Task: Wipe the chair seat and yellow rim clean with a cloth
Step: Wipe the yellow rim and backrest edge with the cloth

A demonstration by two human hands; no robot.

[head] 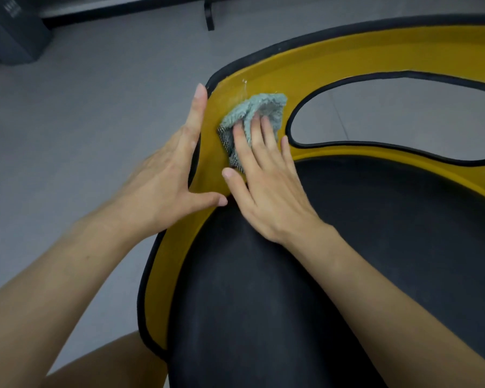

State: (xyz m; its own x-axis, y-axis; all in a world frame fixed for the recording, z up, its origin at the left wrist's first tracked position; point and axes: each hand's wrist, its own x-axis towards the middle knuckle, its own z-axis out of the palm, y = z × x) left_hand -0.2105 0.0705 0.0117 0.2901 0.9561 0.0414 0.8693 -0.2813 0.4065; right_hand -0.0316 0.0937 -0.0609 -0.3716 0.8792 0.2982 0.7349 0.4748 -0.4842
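Observation:
The chair's black seat [347, 261] fills the lower right, bordered by a curved yellow rim [347, 57] with black edging. A crumpled pale green cloth [259, 107] lies on the rim's left bend. My right hand [266, 180] presses the cloth flat against the rim with straight fingers, thumb spread toward the seat edge. My left hand [174, 175] rests on the rim's outer black edge, fingers straight along it and thumb reaching across the yellow band toward the seat.
Grey floor [95, 107] surrounds the chair on the left and shows through the rim's opening [389, 110]. A dark box [11, 29] stands at the top left, and a black furniture leg [209, 12] at the top centre. My bare knee [101, 365] is at the bottom left.

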